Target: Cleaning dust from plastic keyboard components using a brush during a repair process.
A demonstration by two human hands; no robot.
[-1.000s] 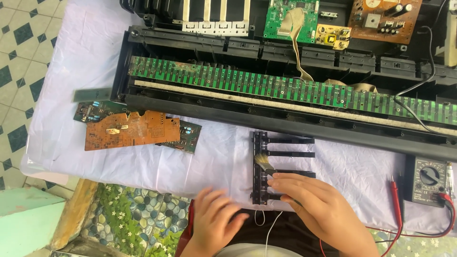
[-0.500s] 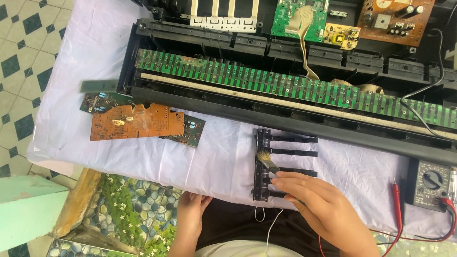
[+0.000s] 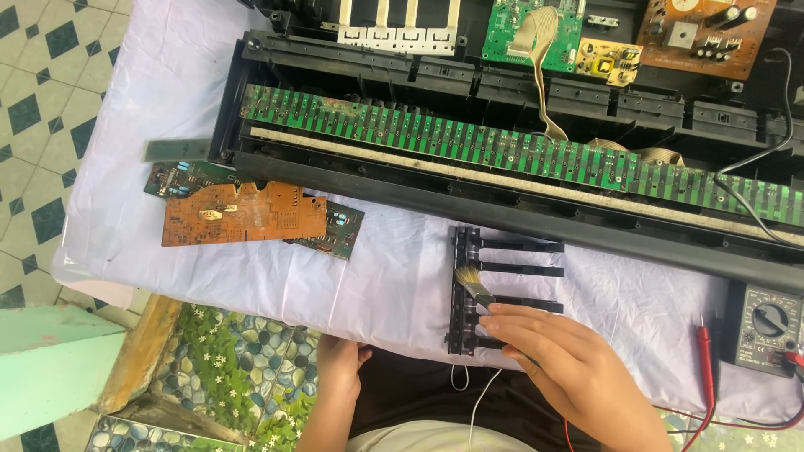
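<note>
White cloth covers the tabletop (image 3: pixel 402 276), where an opened black keyboard chassis (image 3: pixel 519 209) with a long green circuit strip (image 3: pixel 502 151) lies across the far side. Near the front edge, the right hand (image 3: pixel 569 368) grips a small brush (image 3: pixel 474 285) in closed fingers, its pale bristles touching a black set of keys (image 3: pixel 494 289). The left hand (image 3: pixel 339 364) rests at the tabletop's front edge with loosely curled fingers, holding nothing; orange and green circuit boards (image 3: pixel 243 213) lie to the left, and a multimeter (image 3: pixel 766 326) sits on the right.

White-clothed table (image 3: pixel 394 276): keyboard chassis (image 3: pixel 519 180), circuit boards (image 3: pixel 243 213), multimeter (image 3: pixel 766 326).
</note>
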